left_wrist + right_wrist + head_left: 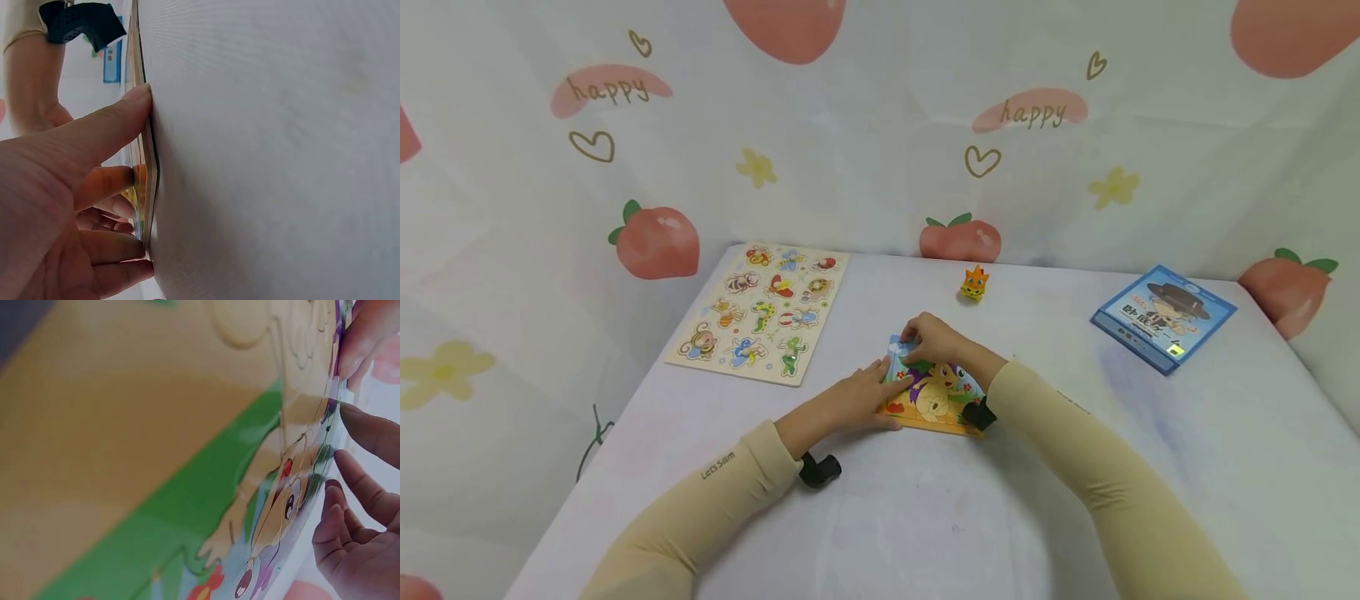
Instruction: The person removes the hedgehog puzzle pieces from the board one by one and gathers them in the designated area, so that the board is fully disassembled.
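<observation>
A colourful jigsaw puzzle (934, 404) with a cartoon animal lies flat on the table. My left hand (854, 402) rests at its left side with fairly straight fingers. In the left wrist view, the thumb (119, 119) touches the puzzle's thin edge and another finger lies on its face. My right hand (936, 340) reaches over the puzzle's upper left part, fingertips down on the picture. The right wrist view shows its thumb (375, 430) and index finger (365, 484) against the surface, a little apart, other fingers curled. Whether a loose piece sits between them cannot be told.
Back left lies a wooden board (756, 312) with several insect and animal pictures. A small orange toy figure (974, 283) stands behind the puzzle. To the right is a blue box (1165, 317) with a cartoon character in a hat. A patterned curtain (865, 125) hangs behind the table.
</observation>
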Motion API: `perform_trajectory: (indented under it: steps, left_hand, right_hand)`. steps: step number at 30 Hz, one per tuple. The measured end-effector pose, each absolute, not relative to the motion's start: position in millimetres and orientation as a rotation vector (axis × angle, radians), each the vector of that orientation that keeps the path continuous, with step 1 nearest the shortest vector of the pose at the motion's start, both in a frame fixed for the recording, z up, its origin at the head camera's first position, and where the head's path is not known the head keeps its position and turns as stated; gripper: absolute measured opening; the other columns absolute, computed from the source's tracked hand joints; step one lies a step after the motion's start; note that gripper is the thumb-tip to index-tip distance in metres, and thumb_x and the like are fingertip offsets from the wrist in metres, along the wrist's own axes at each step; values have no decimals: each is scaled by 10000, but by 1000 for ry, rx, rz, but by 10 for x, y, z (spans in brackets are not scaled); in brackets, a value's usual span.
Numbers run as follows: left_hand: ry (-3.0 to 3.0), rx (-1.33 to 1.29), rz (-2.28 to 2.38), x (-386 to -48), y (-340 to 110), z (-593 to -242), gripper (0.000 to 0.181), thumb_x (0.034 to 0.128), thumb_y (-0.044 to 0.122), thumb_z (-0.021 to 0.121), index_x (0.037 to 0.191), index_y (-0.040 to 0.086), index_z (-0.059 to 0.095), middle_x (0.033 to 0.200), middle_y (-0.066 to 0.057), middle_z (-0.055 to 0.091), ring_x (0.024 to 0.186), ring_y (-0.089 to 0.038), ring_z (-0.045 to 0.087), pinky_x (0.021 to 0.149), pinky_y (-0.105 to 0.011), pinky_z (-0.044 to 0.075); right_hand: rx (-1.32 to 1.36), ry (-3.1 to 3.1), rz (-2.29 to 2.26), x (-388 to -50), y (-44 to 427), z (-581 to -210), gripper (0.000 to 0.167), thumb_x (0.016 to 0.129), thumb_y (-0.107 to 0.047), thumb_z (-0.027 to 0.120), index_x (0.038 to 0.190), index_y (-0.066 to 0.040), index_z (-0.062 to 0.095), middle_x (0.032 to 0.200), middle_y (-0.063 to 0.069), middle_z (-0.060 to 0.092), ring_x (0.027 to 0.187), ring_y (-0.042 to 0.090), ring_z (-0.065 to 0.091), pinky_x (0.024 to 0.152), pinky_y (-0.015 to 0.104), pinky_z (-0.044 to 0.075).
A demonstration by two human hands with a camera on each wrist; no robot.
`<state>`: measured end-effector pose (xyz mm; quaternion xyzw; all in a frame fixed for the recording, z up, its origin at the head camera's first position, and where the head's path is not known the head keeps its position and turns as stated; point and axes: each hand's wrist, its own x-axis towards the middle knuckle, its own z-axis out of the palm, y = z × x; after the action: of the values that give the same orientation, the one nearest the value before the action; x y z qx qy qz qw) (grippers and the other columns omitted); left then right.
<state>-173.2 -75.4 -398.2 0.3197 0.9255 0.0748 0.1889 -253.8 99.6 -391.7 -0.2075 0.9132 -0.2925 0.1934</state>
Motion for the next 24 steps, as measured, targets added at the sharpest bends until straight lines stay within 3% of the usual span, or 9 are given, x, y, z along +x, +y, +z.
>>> perform_trajectory:
  steps: [9,24]
  left_hand:
    - [2622,903,204,-1729,-754,-4008,722,860,490,591,1468,228,303,1538,-225,142,1418,-363,196,1108,-517,279]
    - [2619,880,198,-1717,-744,-3997,709,864,495,584,1465,235,311,1545,-209,140,1418,-355,202,1110,-512,281]
  right_hand:
    - [-534,2565,-817,-2530,1001,-3902,297,825,-123,699,1076,3,603,1066,143,605,976,238,545,950,367,459]
    - [-355,2541,-922,-2586,1157,-3962,214,847,-149,682,993,1,636,966,114,623,847,177,546,825,291,493]
